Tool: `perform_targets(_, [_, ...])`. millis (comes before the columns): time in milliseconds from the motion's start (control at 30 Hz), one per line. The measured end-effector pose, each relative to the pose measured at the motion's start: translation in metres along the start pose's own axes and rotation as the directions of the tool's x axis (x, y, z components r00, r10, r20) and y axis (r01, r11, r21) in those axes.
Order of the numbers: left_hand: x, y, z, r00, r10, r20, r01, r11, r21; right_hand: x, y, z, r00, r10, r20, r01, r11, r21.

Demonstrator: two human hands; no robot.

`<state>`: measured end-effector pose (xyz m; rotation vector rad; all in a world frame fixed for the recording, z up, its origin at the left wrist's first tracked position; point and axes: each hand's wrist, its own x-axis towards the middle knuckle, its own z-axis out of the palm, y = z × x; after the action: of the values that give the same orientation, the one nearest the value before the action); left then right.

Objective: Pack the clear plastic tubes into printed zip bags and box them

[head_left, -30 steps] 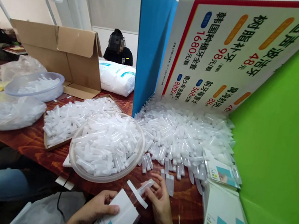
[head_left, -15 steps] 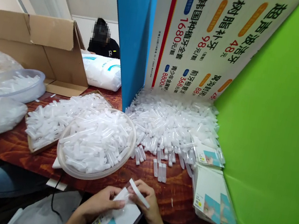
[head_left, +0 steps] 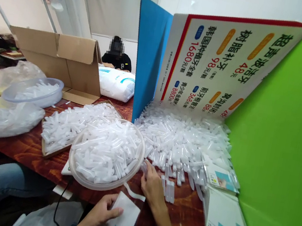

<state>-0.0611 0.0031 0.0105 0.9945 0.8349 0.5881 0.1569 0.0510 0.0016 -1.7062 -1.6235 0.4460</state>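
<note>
My left hand grips a clear plastic pouch with a printed card inside, held at the table's near edge, its white strip sticking out at the top. My right hand lies on the wooden table with fingers reaching to the loose clear tubes at the near edge of the big pile of tubes. Whether the fingers have closed on a tube I cannot make out. A round tray heaped with tubes sits just left of that hand.
A flat box of tubes, a clear bowl and plastic bags lie to the left. A cardboard box stands behind. Printed pouches are stacked at right against a green panel. Another person sits far back.
My right hand left the pouch's mouth and moved forward onto the table, to the loose tubes. My left hand still holds the pouch, now lower in view.
</note>
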Motion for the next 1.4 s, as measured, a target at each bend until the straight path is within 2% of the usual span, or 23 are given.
perform_targets(67, [0.001,-0.005,-0.004,0.998,0.035,0.045,-0.034,0.999,-0.014,-0.010,0.003,-0.007,0.996,0.082,0.015,-0.083,0.963,0.258])
perform_targets(100, [0.002,-0.008,-0.007,0.997,0.052,0.063,-0.052,0.999,-0.010,-0.017,0.004,-0.011,0.989,0.140,0.055,-0.150,0.886,0.439])
perform_targets(167, [0.006,-0.015,-0.012,0.994,0.062,0.086,-0.065,0.998,0.024,-0.034,0.007,-0.017,0.960,0.211,0.183,-0.276,0.627,0.728])
perform_targets(200, [0.009,-0.019,-0.013,0.994,0.058,0.096,-0.062,0.997,0.048,-0.043,0.008,-0.019,0.947,0.212,0.243,-0.320,0.518,0.794])
perform_targets(233, [0.012,-0.022,-0.014,0.992,0.049,0.113,-0.058,0.995,0.077,-0.052,0.008,-0.020,0.934,0.207,0.291,-0.354,0.448,0.821])
perform_targets(267, [0.015,-0.024,-0.015,0.990,0.041,0.134,-0.055,0.993,0.107,-0.059,0.008,-0.020,0.925,0.198,0.326,-0.380,0.422,0.823])
perform_targets(300, [0.018,-0.026,-0.015,0.987,0.037,0.156,-0.059,0.989,0.136,-0.065,0.007,-0.021,0.919,0.192,0.345,-0.395,0.433,0.810])
perform_targets(367, [0.024,-0.026,-0.013,0.981,0.037,0.192,-0.073,0.979,0.188,-0.071,0.004,-0.024,0.927,0.139,0.348,-0.367,0.533,0.763])
perform_targets(433, [0.026,-0.023,-0.013,0.980,0.025,0.197,-0.073,0.969,0.238,-0.071,-0.003,-0.032,0.929,-0.013,0.370,-0.274,0.649,0.710])
perform_targets(500, [0.025,-0.018,-0.015,0.982,0.004,0.190,-0.055,0.963,0.265,-0.061,-0.012,-0.045,0.869,-0.200,0.453,-0.181,0.723,0.667])
perform_targets(533, [0.024,-0.017,-0.016,0.982,0.001,0.190,-0.051,0.964,0.260,-0.051,-0.018,-0.052,0.842,-0.250,0.477,-0.140,0.753,0.643])
perform_targets(567, [0.022,-0.015,-0.018,0.981,0.009,0.193,-0.057,0.968,0.244,-0.038,-0.025,-0.060,0.849,-0.252,0.465,-0.100,0.787,0.608])
perform_targets(633, [0.018,-0.013,-0.021,0.977,0.051,0.205,-0.090,0.978,0.188,-0.002,-0.041,-0.071,0.932,-0.170,0.319,0.005,0.887,0.461])
perform_targets(667, [0.016,-0.012,-0.023,0.974,0.079,0.211,-0.114,0.981,0.159,0.019,-0.050,-0.073,0.968,-0.132,0.215,0.054,0.941,0.334])
perform_targets(700, [0.013,-0.010,-0.024,0.973,0.105,0.204,-0.133,0.983,0.130,0.041,-0.060,-0.072,0.981,-0.130,0.143,0.105,0.979,0.172])
perform_targets(733, [0.009,-0.007,-0.025,0.974,0.124,0.188,-0.146,0.984,0.105,0.062,-0.070,-0.067,0.974,-0.157,0.165,0.159,0.987,0.002])
perform_targets(800, [0.002,0.002,-0.029,0.979,0.149,0.139,-0.160,0.985,0.069,0.096,-0.090,-0.048,0.958,-0.187,0.220,0.214,0.971,-0.108])
perform_targets(867, [-0.006,0.014,-0.036,0.984,0.160,0.082,-0.165,0.984,0.060,0.114,-0.106,-0.021,0.941,-0.195,0.278,0.250,0.951,-0.180])
perform_targets(967, [-0.015,0.033,-0.049,0.982,0.187,0.025,-0.188,0.980,0.066,0.116,-0.117,0.013,0.923,-0.183,0.338,0.286,0.915,-0.286])
perform_targets(1067, [-0.016,0.036,-0.051,0.979,0.203,-0.018,-0.202,0.978,0.050,0.106,-0.115,0.027,0.916,-0.169,0.363,0.297,0.895,-0.332])
perform_targets(1200, [-0.009,0.012,-0.027,0.987,0.163,-0.006,-0.163,0.987,0.005,0.101,-0.115,0.019,0.910,-0.162,0.383,0.278,0.922,-0.270])
perform_targets(1300, [-0.004,-0.003,-0.008,0.986,0.166,0.022,-0.164,0.984,-0.075,0.097,-0.110,-0.004,0.922,-0.180,0.342,0.237,0.963,-0.132])
perform_targets(1400, [-0.003,0.000,0.000,0.986,0.168,0.016,-0.163,0.975,-0.149,0.075,-0.091,-0.034,0.955,-0.168,0.246,0.153,0.985,0.078])
